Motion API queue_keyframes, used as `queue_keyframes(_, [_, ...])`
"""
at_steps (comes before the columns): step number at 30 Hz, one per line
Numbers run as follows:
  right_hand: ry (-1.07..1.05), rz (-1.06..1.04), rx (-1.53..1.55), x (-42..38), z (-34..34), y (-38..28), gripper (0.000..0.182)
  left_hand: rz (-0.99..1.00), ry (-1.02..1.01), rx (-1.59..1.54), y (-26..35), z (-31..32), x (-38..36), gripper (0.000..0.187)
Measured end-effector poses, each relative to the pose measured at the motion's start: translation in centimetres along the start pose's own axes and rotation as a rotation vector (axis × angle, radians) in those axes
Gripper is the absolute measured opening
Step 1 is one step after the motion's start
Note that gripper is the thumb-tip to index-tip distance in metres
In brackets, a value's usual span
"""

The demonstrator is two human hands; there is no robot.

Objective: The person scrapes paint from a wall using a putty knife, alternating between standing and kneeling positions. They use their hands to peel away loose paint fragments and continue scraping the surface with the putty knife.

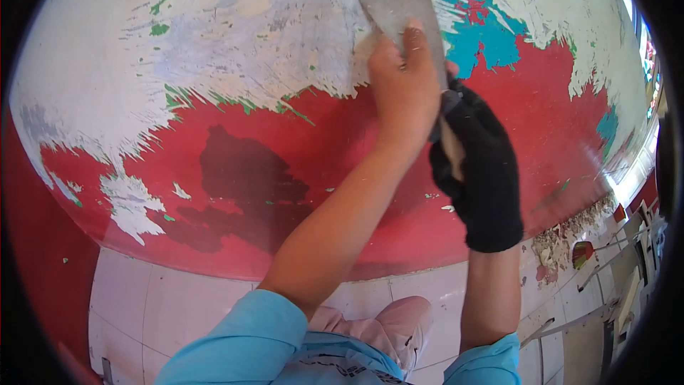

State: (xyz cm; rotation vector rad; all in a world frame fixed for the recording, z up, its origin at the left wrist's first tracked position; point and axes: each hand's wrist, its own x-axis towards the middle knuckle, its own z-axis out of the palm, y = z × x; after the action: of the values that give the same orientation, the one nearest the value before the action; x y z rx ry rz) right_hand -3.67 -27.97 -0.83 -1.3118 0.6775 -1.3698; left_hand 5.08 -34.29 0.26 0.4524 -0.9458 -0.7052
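A wide metal scraper (pixel 403 6) lies with its blade against the painted wall (pixel 541 107). My right hand (pixel 491 171), in a black glove with bare fingertips, is wrapped round the scraper's light-coloured handle. Bare and reaching across from the left, my left hand (pixel 405 89) is closed on the blade, one finger laid along its face. Off-white paint (pixel 235 36) covers the upper wall in ragged, scratched patches. Below it shows a red layer, with a turquoise patch (pixel 488 46) right of the blade and thin green edges. The left hand's other fingertips are partly hidden.
Pale floor tiles (pixel 192 306) run along the wall's foot. Paint flakes (pixel 559 246) are heaped at the lower right, near a red-and-green brush or broom head (pixel 582 254). Long metal and wooden pieces (pixel 630 292) lie at the right edge. My knee (pixel 406 317) is close to the wall.
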Motion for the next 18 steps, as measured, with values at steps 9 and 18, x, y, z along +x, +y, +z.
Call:
queue_keyframes(9, [-0.066, -0.044, -0.205, 1.4, -3.1, -2.6, 0.031, 0.128, 0.167, -0.167, -1.7, 3.1, 0.3, 0.034])
queue_keyframes(18, [-0.073, -0.062, -0.304, 2.4, -2.2, -3.1, 0.034, 0.176, 0.155, -0.162, -2.2, 3.1, 1.0, 0.035])
